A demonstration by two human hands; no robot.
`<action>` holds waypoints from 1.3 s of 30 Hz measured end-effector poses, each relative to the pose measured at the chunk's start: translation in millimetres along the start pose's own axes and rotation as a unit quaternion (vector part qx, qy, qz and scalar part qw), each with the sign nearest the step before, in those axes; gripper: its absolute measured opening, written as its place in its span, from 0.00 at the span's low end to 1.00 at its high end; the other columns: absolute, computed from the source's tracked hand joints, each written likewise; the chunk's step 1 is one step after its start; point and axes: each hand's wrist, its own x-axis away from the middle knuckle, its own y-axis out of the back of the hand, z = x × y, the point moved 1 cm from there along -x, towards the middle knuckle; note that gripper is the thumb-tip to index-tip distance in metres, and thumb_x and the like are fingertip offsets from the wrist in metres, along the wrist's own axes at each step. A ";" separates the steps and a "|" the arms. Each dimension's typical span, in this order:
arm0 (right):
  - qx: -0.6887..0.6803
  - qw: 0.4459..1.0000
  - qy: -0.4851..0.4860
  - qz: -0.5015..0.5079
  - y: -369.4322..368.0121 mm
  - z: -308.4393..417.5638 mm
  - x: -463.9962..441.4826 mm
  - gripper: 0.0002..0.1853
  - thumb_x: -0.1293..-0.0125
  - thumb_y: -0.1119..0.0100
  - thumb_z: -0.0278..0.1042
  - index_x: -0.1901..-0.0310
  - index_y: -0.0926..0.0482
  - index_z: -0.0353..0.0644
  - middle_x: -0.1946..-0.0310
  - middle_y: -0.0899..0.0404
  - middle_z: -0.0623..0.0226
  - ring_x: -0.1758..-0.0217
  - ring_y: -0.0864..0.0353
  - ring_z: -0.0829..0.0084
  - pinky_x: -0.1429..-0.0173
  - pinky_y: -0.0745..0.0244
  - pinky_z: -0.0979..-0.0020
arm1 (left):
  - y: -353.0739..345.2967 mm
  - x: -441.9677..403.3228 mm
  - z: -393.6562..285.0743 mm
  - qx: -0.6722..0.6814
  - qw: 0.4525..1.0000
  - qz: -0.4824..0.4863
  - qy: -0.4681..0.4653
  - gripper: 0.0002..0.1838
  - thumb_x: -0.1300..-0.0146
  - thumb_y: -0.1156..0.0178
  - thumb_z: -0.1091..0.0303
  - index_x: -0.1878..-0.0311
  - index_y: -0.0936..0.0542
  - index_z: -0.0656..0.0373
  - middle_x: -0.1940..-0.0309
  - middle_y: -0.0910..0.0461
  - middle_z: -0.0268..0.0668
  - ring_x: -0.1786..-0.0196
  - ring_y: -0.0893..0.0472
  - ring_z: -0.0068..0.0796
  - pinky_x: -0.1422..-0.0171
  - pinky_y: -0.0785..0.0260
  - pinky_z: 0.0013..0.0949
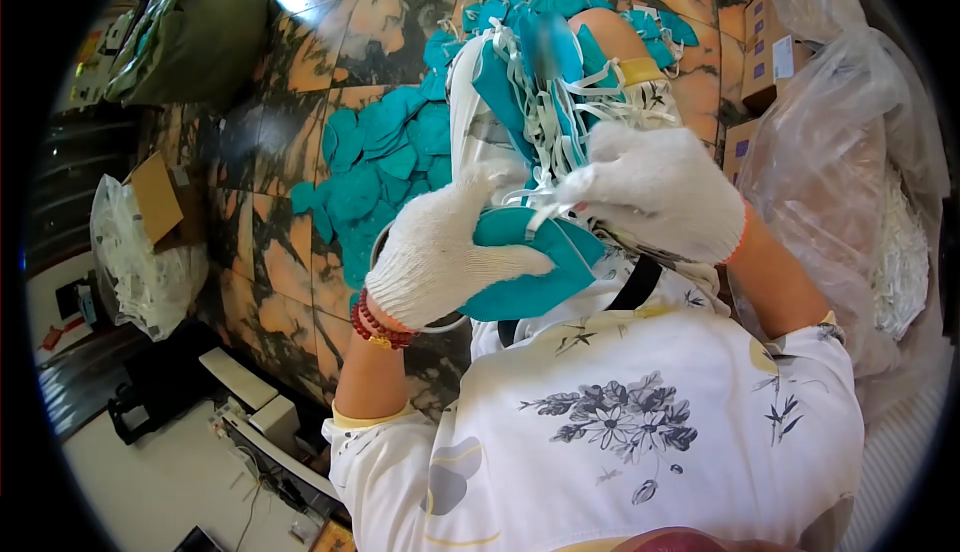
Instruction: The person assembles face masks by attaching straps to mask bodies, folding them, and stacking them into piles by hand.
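Observation:
My left hand [440,252], in a white knit glove, grips a teal cup-shaped fabric piece [530,287], its thumb lying across the surface. A white strap [540,217] sits at the top edge of this piece. My right hand [665,192], also gloved, pinches at the strap with its fingertips. Just beyond both hands, more teal pieces with many loose white straps [540,142] lie over my lap and legs. Part of a pale ring-shaped rim shows behind my left wrist; what it belongs to is hidden.
Many teal pieces [380,157] are heaped on the marbled tile floor [300,62] to the left, with more beyond my knees. Clear plastic bags [830,182] and cardboard boxes [770,47] stand right. A bagged open carton [150,242] and a green cloth bundle [190,42] are left.

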 end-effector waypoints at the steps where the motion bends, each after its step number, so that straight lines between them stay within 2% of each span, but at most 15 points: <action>1: 0.002 1.000 -0.009 -0.021 1.3 -2.4 3.4 0.10 0.43 0.30 0.30 0.58 0.15 0.49 0.63 0.22 0.68 0.64 0.19 0.64 0.62 0.24 0.67 | 2.6 1.2 -1.1 0.012 0.999 0.025 0.032 0.35 0.52 0.20 0.58 0.41 0.23 0.59 0.56 0.15 0.44 0.57 0.14 0.38 0.49 0.21 0.36; 3: -0.021 0.998 -0.008 -0.061 -0.4 -5.7 5.3 0.04 0.40 0.30 0.31 0.65 0.15 0.43 0.58 0.19 0.64 0.61 0.18 0.63 0.58 0.23 0.65 | 1.1 2.6 -0.9 0.023 0.997 0.048 0.059 0.29 0.50 0.21 0.59 0.46 0.20 0.60 0.58 0.15 0.44 0.58 0.14 0.38 0.50 0.22 0.36; 8: -0.479 0.877 -0.011 -0.031 -15.1 10.7 11.8 0.09 0.27 0.40 0.32 0.65 0.21 0.39 0.55 0.17 0.65 0.60 0.21 0.70 0.53 0.26 0.65 | -17.1 2.0 11.5 0.050 0.997 0.043 -0.030 0.24 0.47 0.24 0.54 0.53 0.18 0.60 0.65 0.17 0.47 0.62 0.16 0.45 0.57 0.24 0.39; 12: -0.615 0.760 -0.212 0.000 -6.2 43.9 24.2 0.07 0.25 0.42 0.34 0.61 0.21 0.40 0.69 0.23 0.74 0.67 0.26 0.81 0.61 0.30 0.77 | -19.9 15.3 7.2 0.072 0.987 0.095 -0.108 0.19 0.43 0.26 0.56 0.57 0.17 0.60 0.68 0.19 0.46 0.63 0.17 0.48 0.59 0.25 0.38; 14: -0.568 0.741 -0.358 0.034 13.3 42.4 37.4 0.08 0.26 0.41 0.35 0.61 0.22 0.40 0.73 0.25 0.76 0.69 0.28 0.83 0.64 0.31 0.78 | -15.4 25.2 13.0 0.073 0.990 0.112 -0.046 0.16 0.42 0.26 0.61 0.56 0.15 0.60 0.65 0.16 0.45 0.63 0.15 0.39 0.57 0.23 0.34; 16: -0.404 0.861 -0.304 -0.052 18.3 32.0 60.2 0.10 0.25 0.43 0.37 0.63 0.22 0.40 0.76 0.28 0.78 0.71 0.30 0.86 0.67 0.35 0.80 | -7.8 35.9 26.5 0.144 0.985 0.090 0.010 0.16 0.43 0.26 0.63 0.54 0.14 0.60 0.63 0.14 0.45 0.62 0.14 0.33 0.56 0.22 0.32; 17: -0.448 0.809 -0.373 -0.080 35.6 23.7 71.6 0.09 0.25 0.43 0.35 0.63 0.23 0.41 0.76 0.28 0.78 0.71 0.31 0.87 0.68 0.36 0.80 | 7.8 39.6 30.1 0.157 0.978 0.071 0.120 0.15 0.43 0.26 0.66 0.53 0.13 0.59 0.61 0.13 0.44 0.61 0.14 0.27 0.55 0.22 0.30; 18: -0.487 0.748 -0.439 -0.106 50.4 17.9 75.0 0.08 0.26 0.43 0.34 0.63 0.23 0.41 0.75 0.29 0.78 0.71 0.31 0.87 0.68 0.36 0.80 | 11.9 39.1 26.0 0.110 0.990 0.056 0.063 0.15 0.43 0.26 0.64 0.53 0.13 0.59 0.63 0.14 0.44 0.64 0.14 0.32 0.56 0.22 0.32; 19: -0.440 0.760 -0.460 -0.128 45.7 17.1 74.3 0.05 0.31 0.37 0.28 0.63 0.24 0.40 0.73 0.28 0.78 0.70 0.29 0.86 0.66 0.33 0.79 | 6.9 37.2 22.7 0.078 0.994 0.062 0.034 0.15 0.42 0.27 0.63 0.54 0.14 0.59 0.64 0.14 0.44 0.65 0.14 0.35 0.57 0.23 0.33; 22: -0.354 0.892 -0.278 -0.040 21.0 31.8 43.7 0.08 0.39 0.34 0.22 0.58 0.21 0.38 0.70 0.22 0.72 0.67 0.22 0.79 0.60 0.25 0.74 | -1.4 20.0 16.1 0.036 0.998 0.042 -0.018 0.16 0.45 0.26 0.60 0.57 0.15 0.60 0.67 0.16 0.42 0.67 0.16 0.39 0.60 0.24 0.34; 25: -0.279 0.950 -0.103 -0.098 -28.0 25.3 17.9 0.25 0.43 0.32 0.19 0.42 0.23 0.38 0.66 0.25 0.74 0.67 0.24 0.80 0.60 0.25 0.76 | 2.4 18.2 -1.7 0.053 0.997 0.063 0.004 0.17 0.48 0.23 0.63 0.58 0.15 0.60 0.67 0.16 0.38 0.65 0.17 0.34 0.59 0.25 0.31; 28: -0.289 0.946 -0.139 -0.052 -41.6 27.0 5.6 0.28 0.44 0.31 0.24 0.39 0.22 0.40 0.64 0.20 0.67 0.62 0.19 0.72 0.56 0.22 0.70 | -2.4 17.8 4.3 -0.015 0.996 0.066 -0.052 0.19 0.49 0.23 0.62 0.57 0.15 0.60 0.66 0.16 0.39 0.65 0.16 0.32 0.60 0.24 0.31; 31: -0.260 0.936 -0.182 0.150 -24.9 22.2 4.2 0.18 0.41 0.34 0.31 0.49 0.18 0.38 0.64 0.17 0.57 0.60 0.16 0.63 0.54 0.21 0.66 | 0.6 19.8 1.0 -0.042 0.994 0.075 -0.061 0.21 0.51 0.21 0.61 0.56 0.16 0.61 0.65 0.16 0.40 0.65 0.16 0.31 0.60 0.24 0.31; 35: -0.273 0.955 -0.101 0.050 -27.7 -5.0 20.8 0.07 0.36 0.39 0.27 0.58 0.20 0.37 0.64 0.21 0.63 0.62 0.21 0.68 0.53 0.25 0.70 | 2.6 22.8 13.1 0.005 0.998 0.066 0.020 0.22 0.52 0.20 0.59 0.58 0.16 0.62 0.67 0.18 0.41 0.66 0.17 0.33 0.59 0.25 0.32; 39: -0.498 0.838 -0.222 0.003 -30.7 11.3 11.5 0.09 0.28 0.43 0.29 0.50 0.22 0.38 0.62 0.25 0.72 0.58 0.27 0.79 0.50 0.29 0.76 | -10.6 15.7 10.8 0.023 0.997 0.073 -0.006 0.21 0.52 0.20 0.59 0.59 0.16 0.61 0.70 0.19 0.41 0.67 0.18 0.34 0.60 0.26 0.33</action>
